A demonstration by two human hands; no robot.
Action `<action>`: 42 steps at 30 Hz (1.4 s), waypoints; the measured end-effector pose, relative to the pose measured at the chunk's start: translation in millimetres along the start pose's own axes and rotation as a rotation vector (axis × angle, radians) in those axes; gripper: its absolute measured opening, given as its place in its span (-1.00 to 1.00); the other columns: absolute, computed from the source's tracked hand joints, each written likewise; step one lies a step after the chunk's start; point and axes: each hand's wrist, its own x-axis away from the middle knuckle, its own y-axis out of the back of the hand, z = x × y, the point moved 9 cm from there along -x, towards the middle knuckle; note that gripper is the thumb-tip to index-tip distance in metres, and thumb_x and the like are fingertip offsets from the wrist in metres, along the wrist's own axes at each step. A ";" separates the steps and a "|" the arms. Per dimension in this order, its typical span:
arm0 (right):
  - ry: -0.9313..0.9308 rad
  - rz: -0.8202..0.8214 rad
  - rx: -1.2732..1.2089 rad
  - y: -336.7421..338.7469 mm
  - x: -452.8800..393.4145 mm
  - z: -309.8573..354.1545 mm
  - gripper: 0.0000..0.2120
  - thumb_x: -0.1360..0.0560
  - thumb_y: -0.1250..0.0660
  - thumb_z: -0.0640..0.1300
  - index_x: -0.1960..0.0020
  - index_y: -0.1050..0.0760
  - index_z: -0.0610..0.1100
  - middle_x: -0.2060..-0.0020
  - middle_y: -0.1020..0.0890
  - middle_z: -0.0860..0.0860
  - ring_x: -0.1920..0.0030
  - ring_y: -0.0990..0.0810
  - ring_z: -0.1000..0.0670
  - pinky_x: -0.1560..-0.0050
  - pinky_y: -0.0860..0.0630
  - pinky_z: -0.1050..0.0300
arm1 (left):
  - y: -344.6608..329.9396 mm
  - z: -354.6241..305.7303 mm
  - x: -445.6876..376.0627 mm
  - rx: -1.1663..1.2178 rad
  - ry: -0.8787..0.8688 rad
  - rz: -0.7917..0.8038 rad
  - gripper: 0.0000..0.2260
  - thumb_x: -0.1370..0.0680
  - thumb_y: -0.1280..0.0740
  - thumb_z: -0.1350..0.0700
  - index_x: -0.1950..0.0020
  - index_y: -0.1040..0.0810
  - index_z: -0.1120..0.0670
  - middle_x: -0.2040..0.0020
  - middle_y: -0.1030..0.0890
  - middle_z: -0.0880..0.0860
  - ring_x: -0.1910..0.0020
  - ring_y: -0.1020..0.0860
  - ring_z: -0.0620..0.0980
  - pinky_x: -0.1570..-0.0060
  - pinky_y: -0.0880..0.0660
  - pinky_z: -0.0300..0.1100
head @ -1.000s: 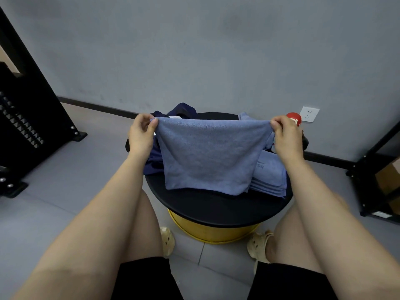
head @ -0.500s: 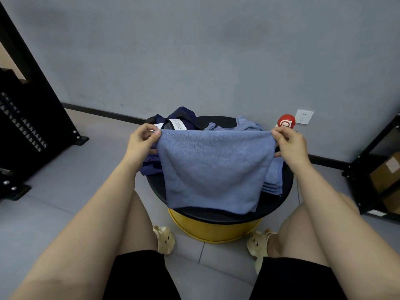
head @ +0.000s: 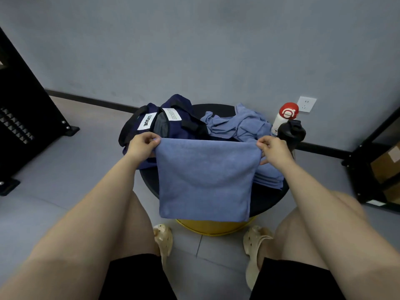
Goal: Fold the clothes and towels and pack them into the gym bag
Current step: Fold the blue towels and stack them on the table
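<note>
**Over the round table: 1 folded towel held up by 2 hands**

Above the near half of the black round table (head: pixel 268 200), a blue towel (head: pixel 205 180) hangs in the air as a doubled, nearly square panel. Its top edge runs level between the hands and sags slightly at mid-span. The cloth is a matte, mid-blue terry with no print visible; its lower edge hangs past the table's near rim, in front of the yellow base (head: pixel 214 227).

The left hand (head: pixel 141 146) pinches the towel's upper left corner between thumb and curled fingers. The right hand (head: pixel 273 149) pinches the upper right corner the same way. Both forearms reach forward over the person's bare knees.

On the table behind the towel, toward the far left rim, sits a navy gym bag (head: pixel 171 124) with black straps and 2 white labels, 1 reading "LIQUE". Whether its mouth is open cannot be told. Toward the far right rim lies a crumpled blue garment (head: pixel 236 124). At the right rim, partly hidden by the held towel and the right wrist, rests a stack of folded blue towels (head: pixel 270 178).

Beyond the table's right rim stand a white bottle with a red cap (head: pixel 285 118) and, just in front of it, a black bottle (head: pixel 292 132). A white wall socket (head: pixel 306 104) is on the grey wall behind them. Below the table, 2 beige clogs (head: pixel 163 239) rest on the grey floor.
</note>
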 end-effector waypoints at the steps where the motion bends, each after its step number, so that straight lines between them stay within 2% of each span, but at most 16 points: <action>1: -0.004 -0.005 0.009 -2.2 -3.2 -2.6 -0.91 -0.59 -0.23 -0.27 0.05 -0.49 -0.19 0.15 -0.54 -0.17 0.28 -0.55 -0.08 0.47 -0.55 0.15 | -2.9 3.8 -3.8 -0.005 0.008 -0.003 -0.93 -0.59 -0.27 0.24 0.04 -0.55 0.19 0.17 -0.51 0.10 0.07 -0.49 0.04 0.14 -0.61 -0.10; 5: -0.010 -0.049 0.018 -5.5 -15.9 -8.0 -0.90 -0.60 -0.21 -0.25 0.01 -0.51 -0.21 0.09 -0.55 -0.20 0.21 -0.58 -0.10 0.41 -0.54 0.21 | -12.0 12.1 -16.9 -0.007 0.021 -0.027 -0.93 -0.58 -0.27 0.25 0.03 -0.55 0.18 0.17 -0.50 0.10 0.07 -0.49 0.04 0.06 -0.61 -0.03; 9: -0.011 -0.055 0.050 -11.5 -21.1 -12.5 -0.86 -0.61 -0.21 -0.23 -0.06 -0.53 -0.24 0.04 -0.57 -0.20 0.07 -0.60 -0.18 0.16 -0.61 0.03 | -18.8 27.2 -24.3 -0.004 0.061 -0.052 -0.92 -0.59 -0.26 0.24 0.03 -0.55 0.16 0.11 -0.52 0.12 0.06 -0.51 0.05 -0.03 -0.57 0.00; 11: -0.009 -0.013 0.061 -18.0 -19.5 -15.3 -0.87 -0.61 -0.19 -0.24 -0.03 -0.51 -0.24 0.06 -0.56 -0.20 0.05 -0.59 -0.21 0.06 -0.62 -0.05 | -23.6 36.1 -25.2 -0.008 0.079 -0.046 -0.91 -0.59 -0.25 0.26 0.03 -0.55 0.16 0.08 -0.54 0.13 0.04 -0.53 0.06 -0.05 -0.57 0.01; 14: -0.016 0.064 0.100 -25.8 -16.0 -20.9 -0.87 -0.62 -0.19 -0.24 0.00 -0.49 -0.25 0.07 -0.55 -0.24 0.03 -0.56 -0.22 -0.04 -0.58 -0.15 | -28.6 46.3 -24.3 -0.044 0.093 -0.014 -0.87 -0.57 -0.24 0.28 0.10 -0.55 0.12 0.14 -0.56 0.08 0.07 -0.53 0.04 -0.03 -0.58 0.01; 17: 0.013 0.113 0.139 -28.0 -11.5 -23.4 -0.87 -0.61 -0.20 -0.24 -0.03 -0.51 -0.25 0.11 -0.56 -0.19 0.05 -0.56 -0.15 -0.07 -0.57 -0.11 | -25.4 51.3 -20.6 -0.066 0.089 -0.001 -0.82 -0.54 -0.25 0.26 0.20 -0.54 0.04 0.22 -0.54 0.00 0.11 -0.52 0.02 0.06 -0.59 -0.05; 20: 0.050 0.176 0.170 -32.8 -2.7 -25.8 -0.87 -0.60 -0.22 -0.24 0.02 -0.52 -0.25 0.11 -0.60 -0.22 0.08 -0.59 -0.16 -0.06 -0.56 -0.04 | -22.0 51.9 -13.1 -0.188 0.046 0.026 -0.84 -0.51 -0.25 0.24 0.22 -0.53 0.06 0.25 -0.54 0.00 0.17 -0.50 -0.01 0.08 -0.56 -0.08; 22: 0.062 0.254 0.196 -39.2 4.6 -30.7 -0.87 -0.59 -0.23 -0.26 0.07 -0.52 -0.27 0.14 -0.61 -0.22 0.12 -0.59 -0.14 -0.04 -0.56 -0.02 | -26.2 52.5 -6.0 -0.299 0.014 0.104 -0.87 -0.50 -0.25 0.25 0.20 -0.52 0.08 0.26 -0.55 -0.01 0.21 -0.49 -0.02 0.09 -0.52 -0.12; 23: 0.056 0.293 0.206 -42.0 8.2 -34.9 -0.87 -0.59 -0.23 -0.27 0.10 -0.52 -0.24 0.16 -0.60 -0.20 0.15 -0.58 -0.11 -0.02 -0.56 0.02 | -29.9 52.7 -1.5 -0.348 -0.006 0.160 -0.87 -0.50 -0.25 0.25 0.20 -0.52 0.08 0.26 -0.54 -0.02 0.23 -0.48 -0.04 0.14 -0.48 -0.21; 25: 0.046 0.355 0.233 -46.2 14.0 -44.0 -0.85 -0.58 -0.26 -0.25 0.15 -0.52 -0.15 0.23 -0.60 -0.10 0.21 -0.56 0.00 0.13 -0.54 0.27 | -38.9 53.6 8.6 -0.465 -0.057 0.283 -0.84 -0.50 -0.26 0.27 0.22 -0.50 0.05 0.26 -0.53 -0.04 0.26 -0.45 -0.07 0.27 -0.38 -0.36; 27: 0.032 0.421 0.254 -51.6 20.3 -51.8 -0.84 -0.57 -0.28 -0.22 0.18 -0.52 -0.08 0.29 -0.58 0.01 0.26 -0.54 0.09 0.29 -0.45 0.44 | -49.0 58.5 18.0 -0.588 -0.097 0.390 -0.84 -0.49 -0.27 0.28 0.22 -0.48 0.05 0.24 -0.53 -0.02 0.24 -0.45 -0.06 0.28 -0.36 -0.35; 32: -0.003 0.605 0.306 -71.1 36.2 -71.6 -0.85 -0.58 -0.27 -0.24 0.15 -0.52 -0.10 0.21 -0.58 -0.01 0.16 -0.55 0.08 0.19 -0.50 0.34 | -70.3 81.4 38.2 -0.818 -0.092 0.627 -0.89 -0.46 -0.28 0.26 0.23 -0.44 0.08 0.24 -0.48 0.00 0.23 -0.40 -0.03 0.20 -0.36 -0.23; 35: 0.006 0.711 0.392 -82.5 46.0 -78.7 -0.85 -0.57 -0.27 -0.25 0.15 -0.53 -0.11 0.17 -0.59 -0.04 0.14 -0.54 0.06 0.12 -0.52 0.27 | -76.4 95.4 48.6 -0.979 -0.077 0.729 -0.85 -0.47 -0.27 0.21 0.26 -0.39 0.01 0.20 -0.47 0.00 0.20 -0.41 -0.01 0.16 -0.37 -0.17; 38: 0.039 0.795 0.488 -92.8 54.6 -82.6 -0.89 -0.55 -0.31 -0.21 0.12 -0.55 -0.08 0.18 -0.60 0.03 0.22 -0.51 0.16 0.17 -0.45 0.36 | -81.5 107.5 55.2 -1.115 -0.066 0.800 -0.82 -0.47 -0.23 0.17 0.30 -0.33 -0.03 0.15 -0.47 0.00 0.15 -0.44 0.02 0.07 -0.44 -0.08; 42: 0.067 0.886 0.588 -105.7 64.7 -89.2 -0.91 -0.53 -0.35 -0.17 0.00 -0.61 -0.12 0.08 -0.63 0.05 0.09 -0.55 0.13 0.07 -0.42 0.36 | -87.1 118.6 59.8 -1.217 -0.075 0.887 -0.94 -0.50 -0.24 0.14 0.09 -0.45 -0.02 0.01 -0.49 0.00 0.00 -0.49 0.05 0.00 -0.46 -0.09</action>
